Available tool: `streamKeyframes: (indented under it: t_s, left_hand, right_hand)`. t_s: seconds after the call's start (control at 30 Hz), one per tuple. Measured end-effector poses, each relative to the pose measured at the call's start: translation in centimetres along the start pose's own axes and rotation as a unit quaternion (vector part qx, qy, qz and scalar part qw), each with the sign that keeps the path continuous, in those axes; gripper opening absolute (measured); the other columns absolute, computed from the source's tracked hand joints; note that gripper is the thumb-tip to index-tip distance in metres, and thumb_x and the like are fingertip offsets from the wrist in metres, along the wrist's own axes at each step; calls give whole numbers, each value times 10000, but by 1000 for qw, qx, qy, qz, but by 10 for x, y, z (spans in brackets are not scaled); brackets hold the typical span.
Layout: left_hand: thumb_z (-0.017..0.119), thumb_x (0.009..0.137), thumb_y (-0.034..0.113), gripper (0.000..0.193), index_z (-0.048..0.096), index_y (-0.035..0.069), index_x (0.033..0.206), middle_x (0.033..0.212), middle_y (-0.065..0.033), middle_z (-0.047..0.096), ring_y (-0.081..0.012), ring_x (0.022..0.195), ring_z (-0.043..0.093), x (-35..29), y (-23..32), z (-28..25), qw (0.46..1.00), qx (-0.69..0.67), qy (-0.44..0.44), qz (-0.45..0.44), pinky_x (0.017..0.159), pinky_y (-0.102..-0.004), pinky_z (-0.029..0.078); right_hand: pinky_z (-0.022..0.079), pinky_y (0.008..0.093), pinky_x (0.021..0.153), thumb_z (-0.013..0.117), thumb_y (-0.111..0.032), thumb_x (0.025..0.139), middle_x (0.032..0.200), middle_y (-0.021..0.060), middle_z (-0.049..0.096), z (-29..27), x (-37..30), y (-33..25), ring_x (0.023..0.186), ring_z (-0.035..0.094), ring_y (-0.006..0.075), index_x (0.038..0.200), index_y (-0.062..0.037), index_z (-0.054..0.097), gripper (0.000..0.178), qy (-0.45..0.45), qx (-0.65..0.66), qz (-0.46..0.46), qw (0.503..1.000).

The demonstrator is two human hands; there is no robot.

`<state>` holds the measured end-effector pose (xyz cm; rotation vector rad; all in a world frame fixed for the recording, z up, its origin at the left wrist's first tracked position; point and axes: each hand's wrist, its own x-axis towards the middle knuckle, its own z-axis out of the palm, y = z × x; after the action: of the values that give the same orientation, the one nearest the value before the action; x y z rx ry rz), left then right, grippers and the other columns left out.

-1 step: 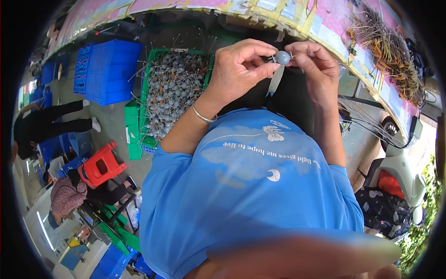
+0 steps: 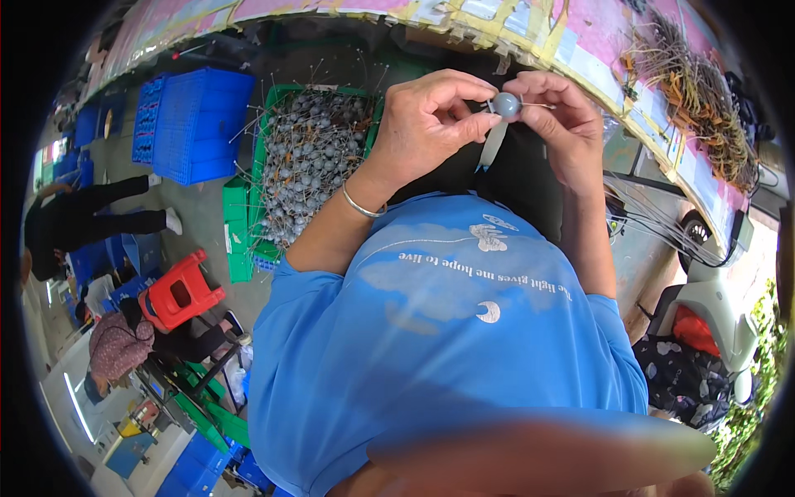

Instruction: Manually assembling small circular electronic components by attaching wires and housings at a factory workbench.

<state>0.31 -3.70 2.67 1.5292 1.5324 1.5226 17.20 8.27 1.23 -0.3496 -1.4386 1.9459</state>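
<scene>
A small grey-blue ball [image 2: 505, 104] with thin wire ends is held up in front of my body, near the table edge. My left hand [image 2: 443, 112] is closed in a pinch at the ball's left side, where a short dark and metallic end shows by the fingertips. On the other side, my right hand [image 2: 559, 120] pinches at the ball's right edge. A thin pale wire [image 2: 540, 105] sticks out rightward past those fingers. Below the ball hangs a whitish strip [image 2: 492, 145]; what it is attached to I cannot tell.
Left of my left forearm stands a green crate [image 2: 259, 157] heaped with similar wired balls [image 2: 310, 157]. Blue crates [image 2: 203, 124] and a red stool [image 2: 180, 291] are farther left, with two other people there. Bundled wires [image 2: 691, 99] lie on the taped table [image 2: 571, 66].
My right fingers have shifted slightly left onto the ball. The wire on its right now shows more plainly. My left hand has hardly moved.
</scene>
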Motion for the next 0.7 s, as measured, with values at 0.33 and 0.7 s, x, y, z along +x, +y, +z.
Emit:
streamKeyframes:
  t_s: [0.33, 0.7]
  left_hand:
    - [651, 860, -49, 182, 647, -14, 1038, 1001, -106, 670, -145, 674, 685, -15, 5, -11, 1000, -20, 12, 10, 586, -248, 570]
    - [694, 869, 44, 173, 682, -27, 1026, 887, -85, 692, -122, 695, 681, -66, 7, -70, 991, 25, 89, -94, 614, -247, 567]
  right_hand:
    - [535, 284, 832, 690, 68, 831, 1023, 125, 671, 0, 16, 11, 927, 646, 179, 1042, 53, 680, 212, -140, -88, -76, 983]
    - [560, 339, 841, 605, -18, 924, 1129, 189, 668, 51, 26, 56, 954, 690, 241, 1147, 59, 644, 239, -115, 70, 126, 983]
